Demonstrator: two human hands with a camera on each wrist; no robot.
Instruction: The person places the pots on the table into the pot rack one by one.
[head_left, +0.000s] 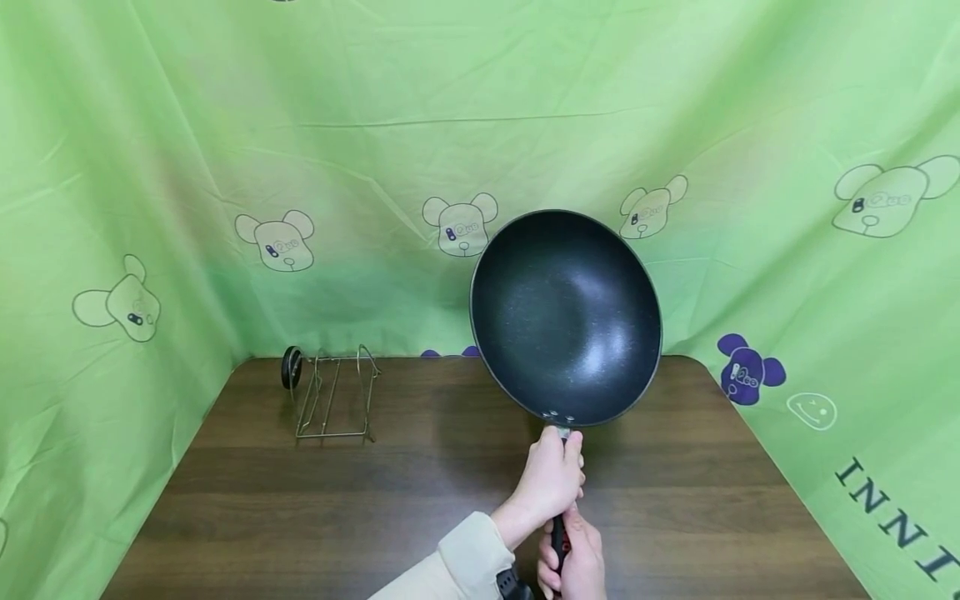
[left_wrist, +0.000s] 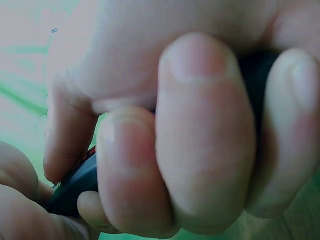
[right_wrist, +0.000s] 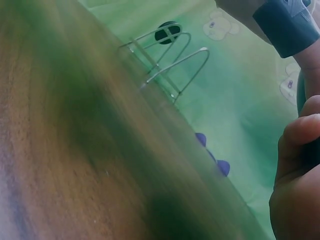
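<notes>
The left hand (head_left: 549, 479) wraps its fingers round the black handle (head_left: 557, 537) close to the wok (head_left: 566, 317); the right hand (head_left: 583, 554) grips lower down, presumably to share the weight. The wok is held above the table (head_left: 360, 517), tilted, its inside facing the head camera. A wire rack (head_left: 332, 435) with a black disc (head_left: 292, 367) stands far left on the wood-grained surface; green printed cloth (head_left: 375, 75) hangs behind and alongside.

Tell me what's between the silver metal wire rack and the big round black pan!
Nothing stands between the rack and the pan: the head view shows just bare brown wooden tabletop with green patterned cloth behind.
</notes>
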